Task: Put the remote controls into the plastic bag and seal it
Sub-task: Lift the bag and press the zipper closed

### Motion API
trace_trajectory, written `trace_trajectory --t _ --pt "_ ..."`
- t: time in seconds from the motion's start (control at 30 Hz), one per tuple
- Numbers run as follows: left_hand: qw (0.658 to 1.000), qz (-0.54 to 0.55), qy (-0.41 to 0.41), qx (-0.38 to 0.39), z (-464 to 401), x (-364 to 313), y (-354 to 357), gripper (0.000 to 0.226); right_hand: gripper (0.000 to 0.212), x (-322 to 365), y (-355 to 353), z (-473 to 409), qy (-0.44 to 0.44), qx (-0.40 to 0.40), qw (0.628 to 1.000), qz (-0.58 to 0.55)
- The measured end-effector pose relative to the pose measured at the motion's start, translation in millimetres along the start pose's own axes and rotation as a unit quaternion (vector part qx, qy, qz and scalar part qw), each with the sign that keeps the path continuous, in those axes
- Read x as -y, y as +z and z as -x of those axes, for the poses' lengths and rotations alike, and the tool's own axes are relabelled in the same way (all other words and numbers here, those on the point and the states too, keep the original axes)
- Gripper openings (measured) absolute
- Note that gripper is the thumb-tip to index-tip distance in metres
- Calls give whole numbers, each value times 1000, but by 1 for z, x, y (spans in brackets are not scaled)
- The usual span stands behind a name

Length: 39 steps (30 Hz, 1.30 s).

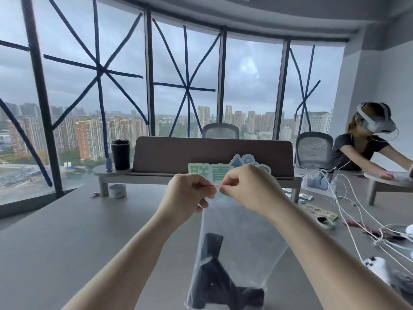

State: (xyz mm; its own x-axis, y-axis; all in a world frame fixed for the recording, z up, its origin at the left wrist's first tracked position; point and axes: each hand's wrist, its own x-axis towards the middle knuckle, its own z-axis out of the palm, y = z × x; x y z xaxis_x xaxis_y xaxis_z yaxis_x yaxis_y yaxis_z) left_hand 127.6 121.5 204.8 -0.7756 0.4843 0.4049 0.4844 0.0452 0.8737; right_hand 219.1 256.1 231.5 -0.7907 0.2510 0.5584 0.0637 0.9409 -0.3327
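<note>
The two bare forearms are reaching up from the bottom edge, framing the plastic bag (234,242) that is hanging between them above the table (67,231). At the top, the left hand (190,193) and right hand (248,186) are nearly touching, each with thumb and fingertips (220,189) pressed together on the bag's mouth, pinching the thin reddish seal strip (216,186) between them. The hands are holding it raised, so the film is hanging from the pinch and widening toward the bottom.

This looks like the sealing step. To do it well, the two sides of the strip should be lined up flat before pressing, and the pinch should be run along the whole mouth from one end to the other, with no wrinkle or trapped fold left in the track. Keeping the bag hanging is helping, since the weight is pulling the film straight; letting out extra air first would make the closure hold better.

The bag is clear and slightly frosted, creased near the top. The remote controls (214,276) are sitting at its bottom as dark, slim, black shapes, leaning across one another; how many there are cannot be told. Behind the hands a green-lettered sign (201,173) is standing on the table.
</note>
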Motion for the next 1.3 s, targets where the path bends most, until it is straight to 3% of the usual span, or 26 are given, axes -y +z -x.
trace_trajectory --t 0.43,0.73,0.93,1.3 --pt "1000 -7 9 10 2 -1 -6 18 14 13 -9 -13 -22 120 992 -45" --pt "998 25 15 -60 -3 15 -12 18 21 1 -3 -8 -1 174 984 25" --pt "994 50 15 -92 -10 20 -23 14 30 -13 -10 -1 -4 150 988 36" --pt "984 74 7 -164 -15 29 -48 18 24 -24 -15 16 -4 92 993 72"
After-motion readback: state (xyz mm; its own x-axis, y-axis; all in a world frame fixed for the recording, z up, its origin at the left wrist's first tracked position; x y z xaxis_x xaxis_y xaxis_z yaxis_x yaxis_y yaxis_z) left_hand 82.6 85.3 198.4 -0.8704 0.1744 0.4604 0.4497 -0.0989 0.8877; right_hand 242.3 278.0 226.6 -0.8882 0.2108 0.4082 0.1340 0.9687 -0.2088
